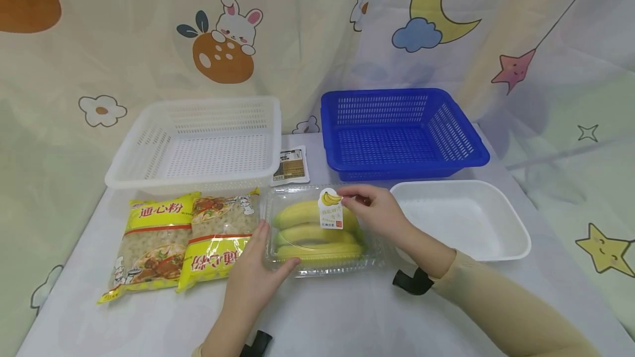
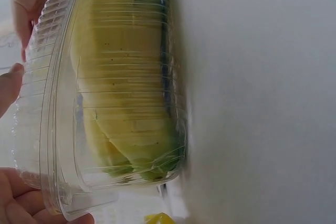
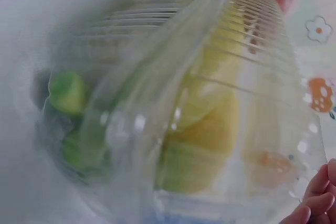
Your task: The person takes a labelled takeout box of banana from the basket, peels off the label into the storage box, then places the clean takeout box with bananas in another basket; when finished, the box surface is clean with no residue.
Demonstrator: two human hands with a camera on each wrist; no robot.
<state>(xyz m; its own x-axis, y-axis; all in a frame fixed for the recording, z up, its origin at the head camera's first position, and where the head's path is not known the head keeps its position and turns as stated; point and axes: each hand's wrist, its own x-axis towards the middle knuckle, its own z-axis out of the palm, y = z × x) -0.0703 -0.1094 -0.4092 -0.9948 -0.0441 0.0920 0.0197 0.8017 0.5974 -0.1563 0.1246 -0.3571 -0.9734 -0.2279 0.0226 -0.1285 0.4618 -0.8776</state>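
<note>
Your left hand (image 1: 253, 280) lies at the lower centre of the head view, fingers fairly straight, thumb and fingers pressing the left end of the one clear clamshell box (image 1: 322, 233). Your right hand (image 1: 377, 211) pinches the box's far edge by the banana label (image 1: 331, 208), fingers curled on it. The box rests on the bench (image 1: 347, 313) at frame centre and holds three bananas (image 1: 312, 233). Left of it lie two yellow pasta bags (image 1: 183, 241), side by side and touching. Two baskets stand behind: one white basket (image 1: 198, 145) at upper left, one blue basket (image 1: 397, 131) at upper right. One small packet (image 1: 290, 165) lies between them. One white tray (image 1: 461, 219) sits at right.
</note>
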